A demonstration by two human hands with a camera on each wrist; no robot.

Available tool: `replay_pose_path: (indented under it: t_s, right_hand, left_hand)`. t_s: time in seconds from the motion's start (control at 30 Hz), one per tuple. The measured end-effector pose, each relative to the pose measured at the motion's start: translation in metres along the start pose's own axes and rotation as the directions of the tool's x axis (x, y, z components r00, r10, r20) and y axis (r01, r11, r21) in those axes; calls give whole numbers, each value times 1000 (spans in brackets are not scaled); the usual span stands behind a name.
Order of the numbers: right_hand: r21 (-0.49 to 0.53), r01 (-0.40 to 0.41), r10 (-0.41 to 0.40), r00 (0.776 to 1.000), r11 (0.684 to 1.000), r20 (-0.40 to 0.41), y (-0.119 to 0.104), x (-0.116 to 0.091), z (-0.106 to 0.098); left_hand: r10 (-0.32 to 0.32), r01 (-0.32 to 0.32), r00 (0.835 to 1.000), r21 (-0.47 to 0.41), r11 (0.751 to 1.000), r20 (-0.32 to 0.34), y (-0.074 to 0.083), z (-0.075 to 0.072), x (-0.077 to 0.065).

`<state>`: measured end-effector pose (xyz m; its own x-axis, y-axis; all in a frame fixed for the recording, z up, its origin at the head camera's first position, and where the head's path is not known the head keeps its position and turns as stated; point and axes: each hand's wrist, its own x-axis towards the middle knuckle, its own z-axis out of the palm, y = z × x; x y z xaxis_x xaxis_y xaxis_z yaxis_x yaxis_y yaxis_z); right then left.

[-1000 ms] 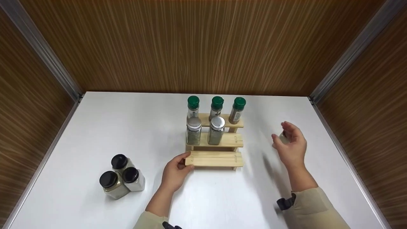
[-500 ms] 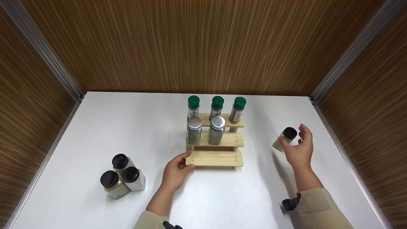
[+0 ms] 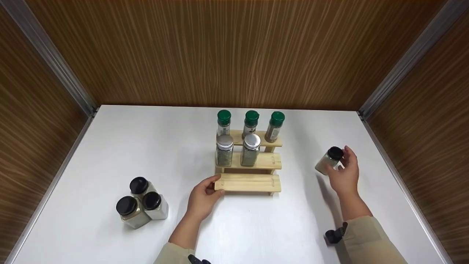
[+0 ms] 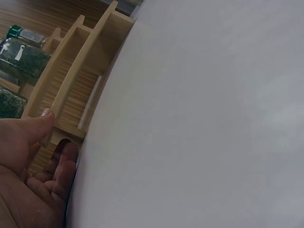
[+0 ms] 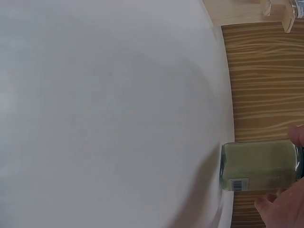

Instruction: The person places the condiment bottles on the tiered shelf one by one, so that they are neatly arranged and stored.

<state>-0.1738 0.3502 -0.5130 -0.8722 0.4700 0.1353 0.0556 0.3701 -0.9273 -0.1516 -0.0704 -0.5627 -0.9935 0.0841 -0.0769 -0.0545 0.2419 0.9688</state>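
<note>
My left hand grips the left end of the lowest step of a wooden tiered spice rack, thumb at the front edge. In the left wrist view, the fingers curl beside the rack's end. On the right, my right hand holds a black-capped spice jar, thumb against its near side and fingertips at the cap. The right wrist view shows this glass jar filled with pale powder, a small barcode near its base. The jar stands on the white table.
Three green-capped bottles stand on the rack's top step. Two silver-capped jars with green herbs occupy the middle step. Three black-capped jars cluster at the left. Wood-grain panels wall the table at the back and sides.
My right hand shifted right and slightly down, uncovering the jar, and its fingers then came in against the cap. The left hand and rack stayed put.
</note>
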Motion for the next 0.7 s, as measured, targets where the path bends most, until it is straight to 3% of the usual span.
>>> replay_pose_path:
  t_s: [0.2, 0.7]
  right_hand:
    - [-8, -7, 7, 1000, 1000, 29, 3, 1, 1]
    - [-59, 46, -47, 999, 997, -11, 6, -4, 3]
  left_hand:
    - [7, -7, 1000, -5, 1000, -9, 0, 0, 0]
    - [21, -21, 1000, 9, 1000, -2, -1, 0, -1]
